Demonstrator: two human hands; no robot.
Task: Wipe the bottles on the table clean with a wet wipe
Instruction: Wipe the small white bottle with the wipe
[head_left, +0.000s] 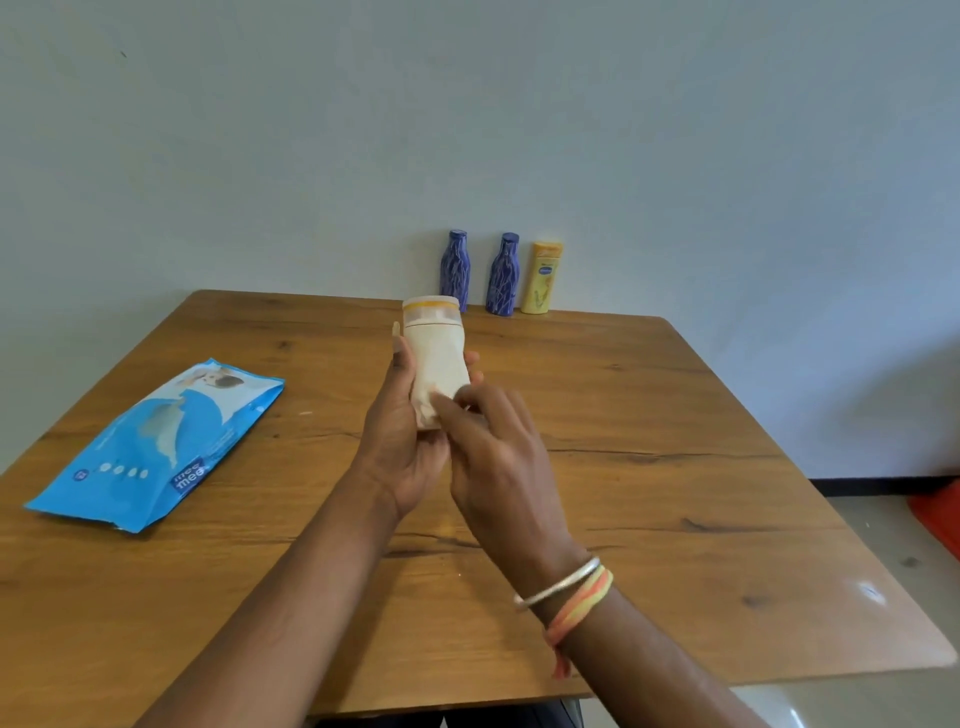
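A cream bottle (434, 332) with a pale cap and a yellow band is held up over the middle of the wooden table (649, 467). A white wet wipe (436, 379) is wrapped round its body. My left hand (402, 441) grips the bottle from the left and below. My right hand (493, 452) pinches the wipe against the bottle's lower right side. Two blue patterned bottles (455, 270) (503, 274) and a yellow bottle (543, 278) stand upright in a row at the table's far edge by the wall.
A blue pack of wet wipes (156, 441) lies flat on the left part of the table. The wall rises right behind the far edge. Floor and something orange (940, 514) show past the table's right side.
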